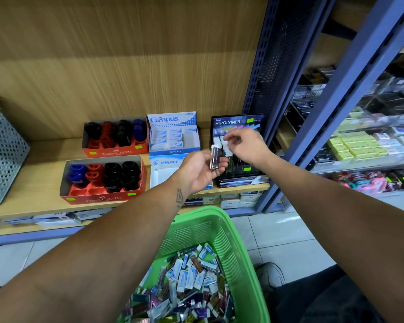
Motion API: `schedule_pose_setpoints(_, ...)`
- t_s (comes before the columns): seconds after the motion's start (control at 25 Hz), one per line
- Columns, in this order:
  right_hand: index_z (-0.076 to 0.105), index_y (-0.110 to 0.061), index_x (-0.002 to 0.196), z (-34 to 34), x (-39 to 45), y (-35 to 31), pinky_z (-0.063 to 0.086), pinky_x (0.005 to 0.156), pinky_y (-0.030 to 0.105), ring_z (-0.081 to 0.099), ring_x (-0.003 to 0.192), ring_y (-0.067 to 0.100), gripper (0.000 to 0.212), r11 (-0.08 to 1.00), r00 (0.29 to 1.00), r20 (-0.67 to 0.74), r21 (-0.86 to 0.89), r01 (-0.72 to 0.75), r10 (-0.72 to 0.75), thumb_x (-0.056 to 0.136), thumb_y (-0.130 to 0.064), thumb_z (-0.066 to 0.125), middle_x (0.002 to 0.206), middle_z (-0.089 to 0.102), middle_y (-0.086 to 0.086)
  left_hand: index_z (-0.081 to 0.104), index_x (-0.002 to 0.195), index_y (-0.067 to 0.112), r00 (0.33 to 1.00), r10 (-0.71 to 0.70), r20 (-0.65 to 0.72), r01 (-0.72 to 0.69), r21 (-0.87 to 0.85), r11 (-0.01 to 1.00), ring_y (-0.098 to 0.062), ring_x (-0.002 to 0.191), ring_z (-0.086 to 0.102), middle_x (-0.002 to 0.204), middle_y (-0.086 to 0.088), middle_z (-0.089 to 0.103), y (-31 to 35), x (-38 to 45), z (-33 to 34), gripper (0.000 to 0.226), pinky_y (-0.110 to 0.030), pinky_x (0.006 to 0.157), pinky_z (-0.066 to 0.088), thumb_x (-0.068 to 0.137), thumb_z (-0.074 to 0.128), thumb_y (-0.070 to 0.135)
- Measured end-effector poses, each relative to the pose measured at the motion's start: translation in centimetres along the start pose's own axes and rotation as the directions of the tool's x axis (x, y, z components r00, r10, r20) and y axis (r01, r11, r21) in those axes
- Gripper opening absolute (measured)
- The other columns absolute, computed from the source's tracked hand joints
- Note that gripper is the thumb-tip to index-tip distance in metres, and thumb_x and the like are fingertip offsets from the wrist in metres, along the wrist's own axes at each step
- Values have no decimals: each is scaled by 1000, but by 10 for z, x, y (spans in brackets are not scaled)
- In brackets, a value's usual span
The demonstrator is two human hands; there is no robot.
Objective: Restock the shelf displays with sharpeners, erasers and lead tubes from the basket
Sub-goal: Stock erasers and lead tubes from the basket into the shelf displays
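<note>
We see the left hand (200, 170), palm up, gripping a small clear plastic lead tube with a dark body (214, 158), held upright between thumb and curled fingers just in front of the black Hi-Polymer display stand (237, 123). The right hand (244, 145) hovers over that stand with fingers loosely curled; we cannot tell whether its fingertips pinch anything. The stand sits at the right end of the pale wooden shelf (40, 178), beside a blue perforated metal upright (269, 73).

To the left of the stand we note a blue-and-white Campus eraser box (173, 134) and, in front of it, a blue-and-white Pilot box (163, 170). Further left, two red Faber-Castell cardboard trays (103, 180) (116, 137) hold black, red and blue sharpeners. A grey perforated bin (4, 157) stands at the shelf's far left.

Below the arms, the green plastic slotted basket (222, 231) rests over the tiled floor and holds a loose heap of small wrapped erasers and lead tubes (189, 285).
</note>
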State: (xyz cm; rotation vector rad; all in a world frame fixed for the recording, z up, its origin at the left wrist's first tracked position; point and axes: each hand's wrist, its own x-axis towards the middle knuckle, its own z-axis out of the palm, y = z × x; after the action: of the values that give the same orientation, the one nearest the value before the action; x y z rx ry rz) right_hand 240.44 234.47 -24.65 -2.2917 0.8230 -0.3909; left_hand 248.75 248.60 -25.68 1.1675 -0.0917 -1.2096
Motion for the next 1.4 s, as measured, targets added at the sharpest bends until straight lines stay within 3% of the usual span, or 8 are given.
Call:
schedule_pose_setpoints(0.08, 71, -7, 102, -6, -5, -13, 55, 68, 22, 65, 72, 15, 13, 935, 989, 107, 329, -132, 102, 90, -4, 67, 85, 68, 6, 55, 116, -7, 998, 54, 14, -55, 72, 996, -24, 72, 64, 88, -22, 66, 0, -1, 3, 28, -27, 64, 56, 101, 32, -7)
schedule_pose_setpoints(0.12, 71, -5, 101, -9, -8, -16, 56, 67, 23, 65, 70, 13, 14, 923, 987, 141, 363, -126, 80, 87, -4, 72, 83, 69, 6, 58, 110, -7, 997, 73, 27, -75, 97, 992, -24, 74, 65, 89, -22, 66, 0, -3, 4, 27, -27, 67, 58, 100, 33, -9)
schedule_pose_setpoints(0.32, 72, 1, 103, -20, -19, -13, 55, 71, 15, 62, 73, 7, 24, 933, 992, 119, 350, -88, 49, 80, 9, 74, 87, 68, 5, 60, 110, -8, 996, 34, 82, -36, 22, 999, -37, 97, 69, 103, -29, 68, 1, -11, 5, 26, -46, 90, 57, 100, 36, -11)
schedule_pose_setpoints(0.52, 72, -4, 95, -29, -19, -8, 60, 75, 28, 64, 73, 16, 19, 888, 979, 154, 418, -189, 136, 84, 11, 69, 82, 67, 10, 55, 119, -5, 998, 46, 41, -49, 88, 995, -35, 100, 68, 111, -25, 67, 3, -11, 7, 30, -48, 85, 58, 99, 34, -12)
schedule_pose_setpoints(0.84, 68, 6, 97, -28, -14, -17, 61, 74, 37, 65, 66, 21, 14, 904, 963, 175, 344, -253, 202, 84, 12, 68, 84, 65, 11, 60, 113, 3, 994, 111, 11, -111, 221, 969, -30, 93, 69, 99, -18, 69, 0, -5, 10, 21, -46, 85, 58, 104, 42, 2)
schedule_pose_setpoints(1.04, 69, 5, 98, -32, -14, -18, 62, 66, 28, 68, 63, 19, 15, 882, 964, 193, 401, -248, 183, 85, 13, 66, 85, 69, 17, 60, 116, 1, 977, 212, -32, -186, 359, 914, -30, 82, 72, 104, -23, 71, 3, -2, 13, 20, -41, 71, 63, 100, 49, -4)
schedule_pose_setpoints(1.16, 71, 1, 97, -34, -10, -20, 62, 68, 28, 68, 61, 15, 8, 877, 968, 163, 415, -242, 189, 91, 1, 65, 90, 72, 18, 61, 113, 0, 950, 303, -72, -246, 426, 871, -29, 79, 70, 103, -25, 69, 3, 2, 21, 21, -40, 74, 62, 100, 47, -6)
schedule_pose_setpoints(1.4, 75, -8, 88, -38, 1, -19, 57, 80, 32, 65, 77, 20, 5, 996, 994, 97, 62, -58, 52, 85, -5, 76, 84, 71, 7, 59, 118, 2, 934, 358, -13, -295, 538, 790, -26, 89, 66, 94, -15, 66, 1, 7, 23, 24, -41, 76, 62, 95, 57, -4)
